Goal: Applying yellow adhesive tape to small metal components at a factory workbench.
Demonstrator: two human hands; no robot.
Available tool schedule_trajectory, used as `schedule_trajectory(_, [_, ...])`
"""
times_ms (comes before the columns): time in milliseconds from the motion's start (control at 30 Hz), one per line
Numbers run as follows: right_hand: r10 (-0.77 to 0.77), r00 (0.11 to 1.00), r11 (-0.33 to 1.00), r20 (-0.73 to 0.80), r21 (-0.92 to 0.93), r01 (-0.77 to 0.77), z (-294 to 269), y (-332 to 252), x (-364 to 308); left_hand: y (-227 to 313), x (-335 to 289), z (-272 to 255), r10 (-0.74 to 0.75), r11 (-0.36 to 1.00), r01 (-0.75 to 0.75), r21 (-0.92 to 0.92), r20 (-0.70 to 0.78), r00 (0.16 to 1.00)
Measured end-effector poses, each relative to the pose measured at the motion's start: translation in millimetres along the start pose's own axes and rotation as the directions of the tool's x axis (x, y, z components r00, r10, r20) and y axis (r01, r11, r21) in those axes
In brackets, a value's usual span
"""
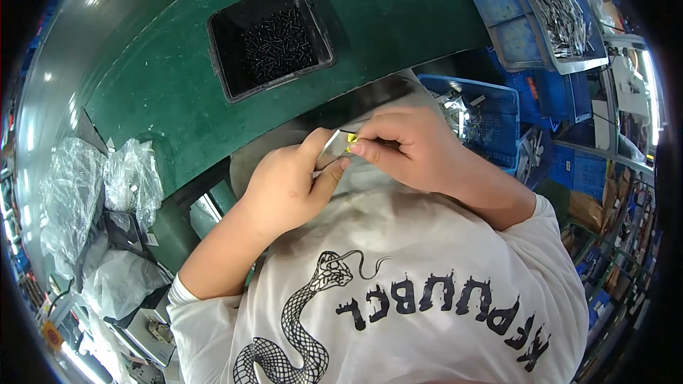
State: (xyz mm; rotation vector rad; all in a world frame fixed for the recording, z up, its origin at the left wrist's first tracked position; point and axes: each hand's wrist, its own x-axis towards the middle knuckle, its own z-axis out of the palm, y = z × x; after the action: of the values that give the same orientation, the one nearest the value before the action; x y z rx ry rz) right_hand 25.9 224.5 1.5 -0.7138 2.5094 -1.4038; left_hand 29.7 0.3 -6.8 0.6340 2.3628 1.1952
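In front of my body, both hands come together over a flat, silvery metal piece (329,145). My left hand (284,183) pinches it between thumb and fingers. A small yellow bit (352,141) shows at the piece's right end. There my right hand (407,144) is closed, its thumb and forefinger pressed together. A short dark, thin part (346,131) sticks out from the right fingertips toward the metal piece. Whether the dark part touches the metal, and whether the yellow bit belongs to it, I cannot tell.
On the green table (171,114) stands a black bin (221,64) of small black parts. A blue crate (509,103) with metal pieces is at the right, below another bin (523,39) of long metal strips. Clear plastic bags (75,188) lie at the left.
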Motion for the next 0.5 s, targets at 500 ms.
schedule_trajectory(500, [0.071, 0.997, 0.997, 0.007, 0.003, -0.071, 0, 1, -1, -11, -1, 9, 0.142, 0.979, -0.128, 0.156, -0.087, 0.986])
